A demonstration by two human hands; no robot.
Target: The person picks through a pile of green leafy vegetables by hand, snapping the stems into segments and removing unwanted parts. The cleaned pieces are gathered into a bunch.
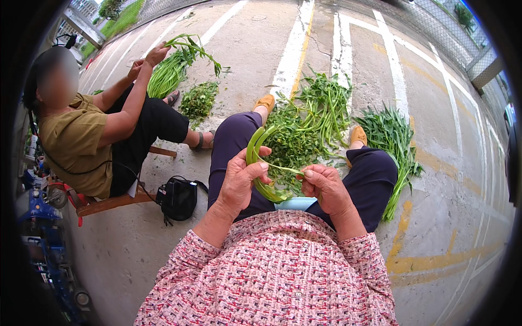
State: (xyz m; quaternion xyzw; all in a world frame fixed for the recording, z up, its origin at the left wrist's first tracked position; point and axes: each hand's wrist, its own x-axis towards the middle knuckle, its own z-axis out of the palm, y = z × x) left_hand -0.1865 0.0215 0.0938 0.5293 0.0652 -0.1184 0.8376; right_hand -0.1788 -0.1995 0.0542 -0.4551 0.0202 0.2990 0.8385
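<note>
My left hand (242,179) grips a few thick, curved green stems (254,142) in front of my lap. A thin pale green strand (288,169) stretches from the stems to my right hand (321,187), whose thumb and fingertips pinch its end. Beneath and beyond my hands, between my feet, lies a loose heap of leafy scraps (285,122) with long stems and leaves (323,108) at its far side. A bundle of long leafy greens (389,146) lies by my right leg.
At left a co-worker (119,119) on a wooden seat holds a stalk (193,49) over more greens (166,76) and a small leaf pile (198,100). A black bag (179,198) sits beside my left leg. Scooters (49,206) stand behind them. A mesh fence (462,43) edges the pavement.
</note>
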